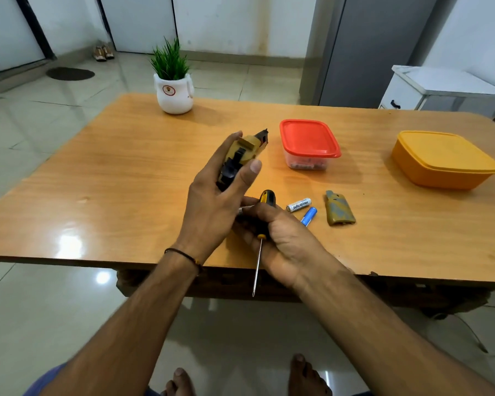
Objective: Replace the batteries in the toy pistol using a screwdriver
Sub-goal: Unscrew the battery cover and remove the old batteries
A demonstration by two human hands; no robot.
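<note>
My left hand [215, 195] grips the yellow and black toy pistol [245, 151] above the wooden table [126, 172], muzzle pointing away to the right. My right hand [280, 241] holds the yellow-and-black-handled screwdriver [266, 199], its metal shaft pointing down past the table's front edge. The same hand's fingertips pinch a small silvery item near my left palm; I cannot tell what it is. A white battery [298, 205] and a blue battery [309, 216] lie on the table just right of my right hand. The pistol's battery cover [339, 208] lies beside them.
A clear box with a red lid [309, 140] stands behind the batteries, small items inside it. An orange lidded container [443, 160] sits at the far right. A white pot with a green plant [174, 92] stands at the back edge. My bare feet are under the table.
</note>
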